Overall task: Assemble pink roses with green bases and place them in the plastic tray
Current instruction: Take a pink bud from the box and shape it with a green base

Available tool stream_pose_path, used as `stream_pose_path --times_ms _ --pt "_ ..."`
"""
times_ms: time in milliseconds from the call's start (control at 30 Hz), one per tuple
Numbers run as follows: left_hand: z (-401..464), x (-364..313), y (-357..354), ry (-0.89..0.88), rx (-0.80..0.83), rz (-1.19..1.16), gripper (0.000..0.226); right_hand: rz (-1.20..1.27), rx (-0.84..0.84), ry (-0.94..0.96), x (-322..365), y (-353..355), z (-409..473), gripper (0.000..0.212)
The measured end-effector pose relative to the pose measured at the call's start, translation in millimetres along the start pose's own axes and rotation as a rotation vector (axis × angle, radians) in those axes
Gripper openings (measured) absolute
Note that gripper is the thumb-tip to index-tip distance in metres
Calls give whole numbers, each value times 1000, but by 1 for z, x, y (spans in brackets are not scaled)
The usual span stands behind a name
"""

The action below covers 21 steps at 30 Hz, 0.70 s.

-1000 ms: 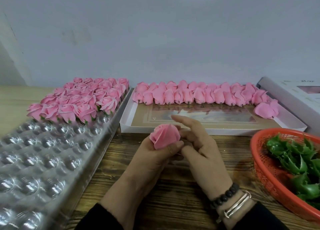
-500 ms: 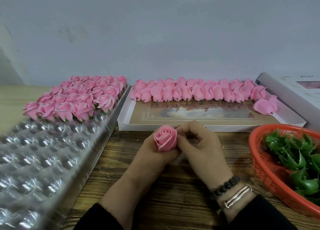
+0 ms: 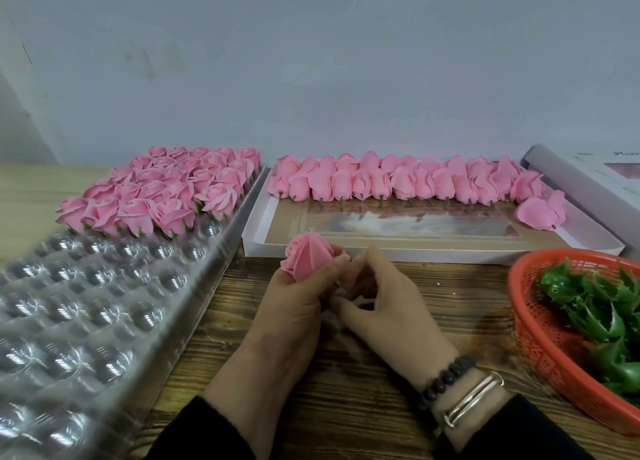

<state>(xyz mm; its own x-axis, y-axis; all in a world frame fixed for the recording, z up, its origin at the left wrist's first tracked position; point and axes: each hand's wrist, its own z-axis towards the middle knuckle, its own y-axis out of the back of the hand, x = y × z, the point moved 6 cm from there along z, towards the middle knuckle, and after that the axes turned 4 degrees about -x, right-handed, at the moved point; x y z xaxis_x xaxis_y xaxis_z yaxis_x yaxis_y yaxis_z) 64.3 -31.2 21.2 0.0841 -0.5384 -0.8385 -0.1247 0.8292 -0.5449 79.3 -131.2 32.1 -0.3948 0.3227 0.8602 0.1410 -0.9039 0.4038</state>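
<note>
Left hand [image 3: 298, 307] grips a tilted pink rose [image 3: 306, 257].

The dark brown wooden table [image 3: 398, 321] with a pronounced grain carries all items. A paler, light wood surface [image 3: 24, 196] adjoins it at far left. A plain grey-white wall [image 3: 311, 61] rises directly behind the table. At far right, a white rectangular cardboard box lid [image 3: 595, 179] rests tilted, one corner toward the wall, with dark printed lettering too blurred to read. A string of dark round beads [image 3: 446, 376] and a flat silver metal bangle [image 3: 474, 399] lie side by side, above a black sleeve cuff [image 3: 519, 435].
</note>
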Motion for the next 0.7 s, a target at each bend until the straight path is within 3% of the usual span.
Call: stream_pose_path --times_ms 167,300,467,700 --pt "-1 5 -2 50 -5 -16 17 -176 -36 138 8 2 -1 32" --pt "0 5 -1 98 -2 -44 30 -186 -10 122 6 2 0 8" --pt "2 3 1 108 -34 -70 22 -158 63 89 5 -2 -1 32" --pt "2 2 5 90 -90 -67 14 -109 146 68 5 -7 -1 8"
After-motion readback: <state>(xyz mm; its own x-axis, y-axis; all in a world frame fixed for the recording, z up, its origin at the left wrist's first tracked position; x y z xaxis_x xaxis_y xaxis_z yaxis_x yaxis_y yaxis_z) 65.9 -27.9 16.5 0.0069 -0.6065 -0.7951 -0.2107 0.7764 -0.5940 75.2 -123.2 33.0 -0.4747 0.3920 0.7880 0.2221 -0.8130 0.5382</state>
